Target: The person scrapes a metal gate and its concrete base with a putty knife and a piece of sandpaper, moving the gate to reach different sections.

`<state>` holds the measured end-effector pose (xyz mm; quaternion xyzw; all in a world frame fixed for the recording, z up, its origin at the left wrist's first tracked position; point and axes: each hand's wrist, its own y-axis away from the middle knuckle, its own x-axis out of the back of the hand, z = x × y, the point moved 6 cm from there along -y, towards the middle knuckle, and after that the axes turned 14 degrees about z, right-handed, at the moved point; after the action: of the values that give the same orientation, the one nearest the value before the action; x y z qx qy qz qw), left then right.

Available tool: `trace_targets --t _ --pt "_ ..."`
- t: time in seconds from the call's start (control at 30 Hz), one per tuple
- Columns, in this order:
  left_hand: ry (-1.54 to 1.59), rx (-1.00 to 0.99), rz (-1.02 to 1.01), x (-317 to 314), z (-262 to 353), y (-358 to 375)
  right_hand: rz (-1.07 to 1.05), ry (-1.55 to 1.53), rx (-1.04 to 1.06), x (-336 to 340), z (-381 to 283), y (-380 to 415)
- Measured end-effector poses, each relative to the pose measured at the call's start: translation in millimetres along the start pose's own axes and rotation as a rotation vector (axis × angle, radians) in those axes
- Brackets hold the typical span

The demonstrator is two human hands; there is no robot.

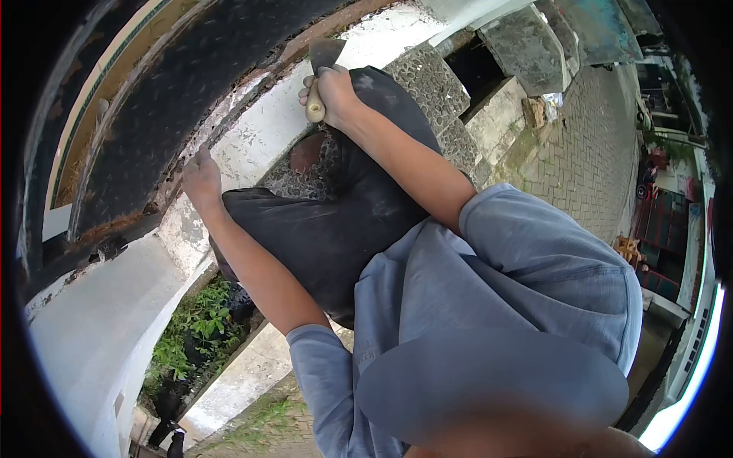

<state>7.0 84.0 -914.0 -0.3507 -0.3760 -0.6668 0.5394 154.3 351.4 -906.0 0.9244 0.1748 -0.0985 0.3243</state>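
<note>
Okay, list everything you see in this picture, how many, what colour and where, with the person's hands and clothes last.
Scraper: one, dark blade, pale handle, in the right hand
Ledge: one, white and flaking, in front of the person
Speckled panel: one, black, beyond the ledge
Wall: one, whitish, lower left
Plants: several, green, lower left
Pebbled surface: count unclear, grey, beside and between the legs
Dark opening: one, black, upper right
Paving: many blocks, grey-brown, right
Far-right clutter: count unclear, partly red, too small to identify
Trousers: one pair, black, on the legs
Shirt: one, grey-blue, on the torso
Left hand: one, bare, at the ledge's far edge
Right hand: one, bare, around the scraper handle
</note>
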Motion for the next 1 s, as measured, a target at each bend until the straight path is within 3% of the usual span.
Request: trace_targets --t 0.03,0.07,0.1,0.17,0.23,0.27,0.37,0.43,0.53,0.63,0.67,0.77,0.8,0.9,0.93,1.0 --pt "0.133 0.037 -0.057 -2.2 21.4 8.3 0.052 0.094 0.108 -10.5 -2.7 6.5" --pt "0.503 0.150 -0.105 -24.6 32.7 13.7 -0.046 0.154 0.027 -21.0 12.1 1.0" --pt "0.475 0.117 -0.127 -35.1 48.3 19.8 -0.092 0.240 -0.136 -29.1 35.2 0.5" --pt "0.718 0.369 -0.274 -59.5 68.1 39.4 -0.007 0.312 -0.042 -20.8 36.9 -2.2" --pt "0.652 0.337 -0.298 -64.5 74.7 47.3 0.058 0.179 0.152 -12.4 22.0 -11.1" --pt "0.629 0.334 -0.318 -67.2 72.7 49.1 0.050 0.340 0.181 -13.0 19.1 -1.6" --pt "0.617 0.343 -0.359 -67.6 69.8 49.8 -0.032 0.414 0.063 -16.2 32.1 3.2" --pt "0.723 0.377 -0.350 -64.6 71.7 54.6 0.034 0.308 0.049 -12.5 23.7 0.3" --pt "0.743 0.374 -0.392 -66.0 79.1 61.9 -0.025 0.489 0.073 -21.2 54.5 -18.4" --pt "0.756 0.345 -0.440 -68.9 87.4 66.5 -0.041 0.287 -0.011 -12.9 28.6 -1.1" --pt "0.766 0.341 -0.452 -69.7 88.6 69.3 0.052 0.438 0.048 -6.6 27.6 0.5" --pt "0.778 0.338 -0.469 -71.0 87.9 71.9 -0.003 0.470 0.064 -17.9 42.9 -14.3" --pt "0.795 0.341 -0.470 -72.0 86.0 71.6 -0.053 0.283 -0.087 -9.9 17.6 6.4" --pt "0.798 0.340 -0.464 -75.2 81.1 72.4 0.039 0.437 0.041 -5.5 31.7 -6.5" --pt "0.806 0.348 -0.454 -76.5 79.1 72.2 -0.009 0.490 0.082 -17.8 64.1 -25.0" --pt "0.849 0.344 -0.450 -73.4 83.2 72.9 -0.118 0.411 -0.140 -8.4 29.4 20.7"
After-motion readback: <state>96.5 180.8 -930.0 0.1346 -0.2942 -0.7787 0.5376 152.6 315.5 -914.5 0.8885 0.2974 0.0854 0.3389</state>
